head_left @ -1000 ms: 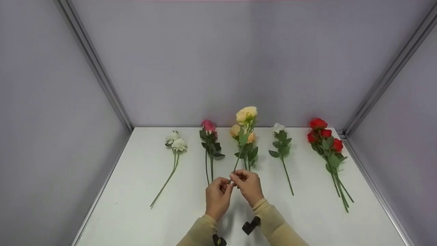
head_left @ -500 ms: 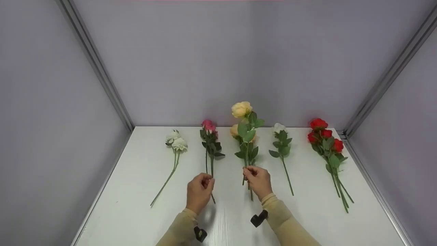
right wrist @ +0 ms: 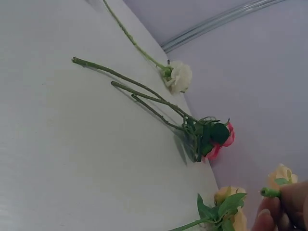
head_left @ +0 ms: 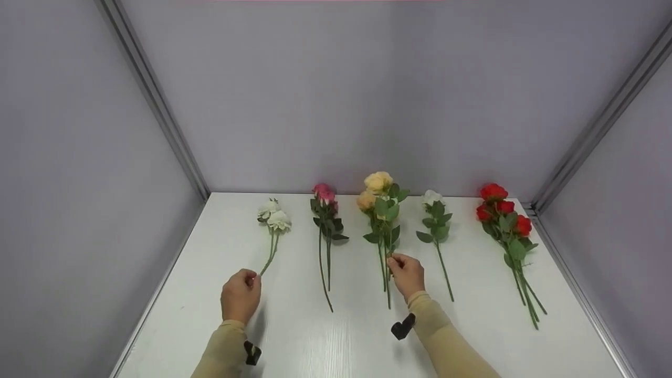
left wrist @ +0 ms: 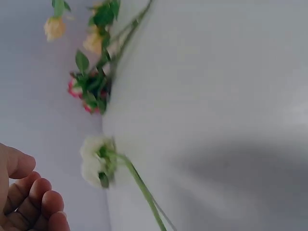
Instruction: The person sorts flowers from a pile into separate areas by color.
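My right hand (head_left: pixel 408 275) pinches the stem of a pale yellow rose (head_left: pixel 379 182), its bloom over the other yellow-orange roses (head_left: pixel 366 200). In the right wrist view the cut stem end (right wrist: pixel 270 192) pokes out beside the fingers. My left hand (head_left: pixel 240 296) hovers by the lower stems of the white flowers (head_left: pixel 278 220) at left. Its thumb and loosely bent fingers stand apart with nothing between them in the left wrist view, where a white bloom (left wrist: pixel 96 161) lies beyond. The lower ends of those white stems are hidden behind the left hand in the head view.
Pink roses (head_left: pixel 324 194) with dark leaves lie between the white and yellow ones. Right of the yellow group is a single white rose (head_left: pixel 432 198), then several red roses (head_left: pixel 493 192). Grey panels (head_left: pixel 294 94) enclose the white table (head_left: pixel 173 315) at back and sides.
The hands have parted: the left let go of the yellow rose's stem and moved left to the white flowers. The right carried the rose right and lowered it toward the yellow group.
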Available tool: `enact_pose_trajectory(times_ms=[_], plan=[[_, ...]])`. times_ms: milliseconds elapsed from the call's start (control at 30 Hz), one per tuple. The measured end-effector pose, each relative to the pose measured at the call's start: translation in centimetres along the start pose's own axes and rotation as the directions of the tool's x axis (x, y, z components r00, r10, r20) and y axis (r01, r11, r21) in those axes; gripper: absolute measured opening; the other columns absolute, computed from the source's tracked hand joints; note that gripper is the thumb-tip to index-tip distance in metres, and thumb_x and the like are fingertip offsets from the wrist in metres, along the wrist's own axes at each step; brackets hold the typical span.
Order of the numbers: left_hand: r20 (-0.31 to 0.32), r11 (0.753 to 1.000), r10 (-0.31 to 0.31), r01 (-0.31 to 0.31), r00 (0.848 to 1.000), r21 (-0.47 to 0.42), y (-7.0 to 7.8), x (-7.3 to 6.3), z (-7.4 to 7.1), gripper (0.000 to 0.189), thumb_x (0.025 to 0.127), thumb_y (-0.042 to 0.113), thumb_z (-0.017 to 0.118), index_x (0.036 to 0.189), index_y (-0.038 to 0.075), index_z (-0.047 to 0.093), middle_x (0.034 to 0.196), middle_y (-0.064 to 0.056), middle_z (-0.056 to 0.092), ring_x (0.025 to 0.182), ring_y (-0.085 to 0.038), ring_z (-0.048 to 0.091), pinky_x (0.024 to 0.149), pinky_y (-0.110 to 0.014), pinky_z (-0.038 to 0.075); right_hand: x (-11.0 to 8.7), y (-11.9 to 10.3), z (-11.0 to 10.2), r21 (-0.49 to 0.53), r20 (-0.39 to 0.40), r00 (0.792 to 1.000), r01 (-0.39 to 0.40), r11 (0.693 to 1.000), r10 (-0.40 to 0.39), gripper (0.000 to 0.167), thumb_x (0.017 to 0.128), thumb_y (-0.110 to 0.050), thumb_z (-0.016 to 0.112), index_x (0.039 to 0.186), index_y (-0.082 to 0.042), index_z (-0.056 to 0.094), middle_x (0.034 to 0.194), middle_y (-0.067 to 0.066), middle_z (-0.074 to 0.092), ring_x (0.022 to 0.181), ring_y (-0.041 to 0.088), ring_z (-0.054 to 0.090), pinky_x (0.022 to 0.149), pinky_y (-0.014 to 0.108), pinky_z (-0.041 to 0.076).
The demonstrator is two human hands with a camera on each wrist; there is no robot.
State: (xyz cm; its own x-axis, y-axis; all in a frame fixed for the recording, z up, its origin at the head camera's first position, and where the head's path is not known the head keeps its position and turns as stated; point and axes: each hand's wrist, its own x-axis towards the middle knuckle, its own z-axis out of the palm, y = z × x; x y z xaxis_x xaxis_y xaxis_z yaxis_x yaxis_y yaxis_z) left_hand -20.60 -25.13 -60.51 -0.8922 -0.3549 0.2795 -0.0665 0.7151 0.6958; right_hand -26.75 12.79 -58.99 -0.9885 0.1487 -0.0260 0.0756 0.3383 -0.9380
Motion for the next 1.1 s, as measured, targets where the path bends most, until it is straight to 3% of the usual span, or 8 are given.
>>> enact_pose_trajectory(times_ms=[167,333,900,1100], plan=[[0.041,0.995,-0.081,0.078,0.996,0.056,-2.5,0.4,-0.6,0.011,0.088,0.012,0.065,0.089,0.001,0.065,0.077,-0.008,0.061,0.071,-0.023,0.056,0.064,-0.041,0.045,0.4,0.7,0.6,-0.049,-0.001,1.000,-0.008,0.999,0.008,0.025,0.096,-0.011,0.059,0.115,0.003,0.066,0.098,0.011,0.066,0.087,0.021,0.061,0.073,0.032,0.052],[0.071,0.989,-0.128,0.122,0.989,0.082,-3.9,0.5,-0.6,0.014,0.089,0.014,0.063,0.093,0.000,0.065,0.082,-0.012,0.063,0.076,-0.027,0.060,0.068,-0.044,0.048,0.9,1.5,1.1,-0.073,0.012,1.000,-0.017,0.997,0.018,0.024,0.096,-0.012,0.058,0.114,0.002,0.067,0.097,0.010,0.066,0.087,0.020,0.061,0.074,0.033,0.052],[0.160,0.967,-0.241,0.223,0.957,0.123,-6.5,1.2,0.2,0.019,0.091,0.015,0.061,0.099,-0.002,0.064,0.088,-0.015,0.063,0.082,-0.030,0.060,0.072,-0.046,0.047,2.3,3.5,1.7,-0.224,0.016,0.999,-0.041,0.974,0.046,0.020,0.096,-0.016,0.059,0.103,-0.001,0.070,0.087,0.005,0.065,0.080,0.018,0.056,0.073,0.035,0.047],[0.171,0.970,-0.232,0.213,0.958,0.120,-6.3,1.4,0.5,0.019,0.091,0.015,0.062,0.098,-0.002,0.064,0.088,-0.014,0.062,0.082,-0.030,0.059,0.073,-0.046,0.047,2.5,4.0,1.9,-0.279,-0.002,1.000,-0.027,0.960,0.028,0.017,0.095,-0.015,0.060,0.092,-0.003,0.072,0.079,0.003,0.064,0.074,0.017,0.054,0.069,0.034,0.046]])
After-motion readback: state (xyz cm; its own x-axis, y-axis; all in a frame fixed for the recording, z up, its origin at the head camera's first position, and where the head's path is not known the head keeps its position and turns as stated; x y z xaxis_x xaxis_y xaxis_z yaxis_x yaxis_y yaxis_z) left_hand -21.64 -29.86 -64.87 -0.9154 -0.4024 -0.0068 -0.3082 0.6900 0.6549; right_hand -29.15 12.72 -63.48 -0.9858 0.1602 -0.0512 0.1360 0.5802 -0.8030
